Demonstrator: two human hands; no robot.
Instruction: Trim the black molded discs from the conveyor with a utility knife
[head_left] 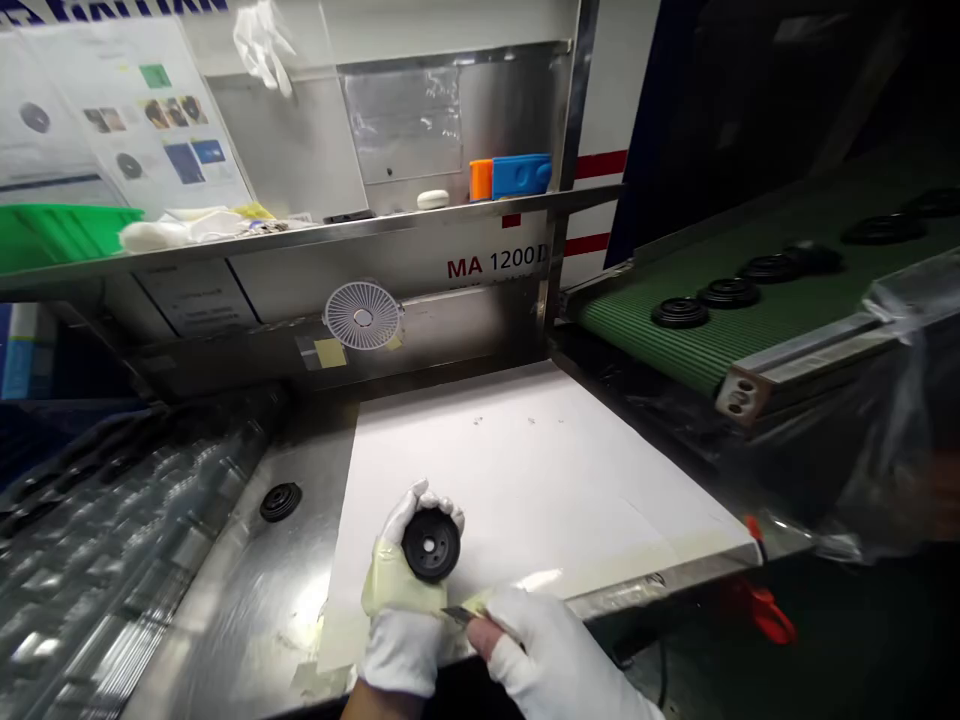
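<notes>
A black disc (pixel 441 560) rests in the gloved left hand (pixel 409 572), above a white sheet (pixel 547 480); the fingers curl around its far edge, and its underside is hidden. The gloved right hand (pixel 536 640), cut off by the bottom edge, is closed on a small blade (pixel 454 613), one bare digit showing. Fingers cover the handle; the tip is near the left glove, and whether they touch is unclear. Left of the sheet, another disc (pixel 280 502) lies on metal. Clear trays (pixel 127 560) beyond are blurred. At right, more discs (pixel 729 292) ride a green belt (pixel 637 335) that fades into darkness.
</notes>
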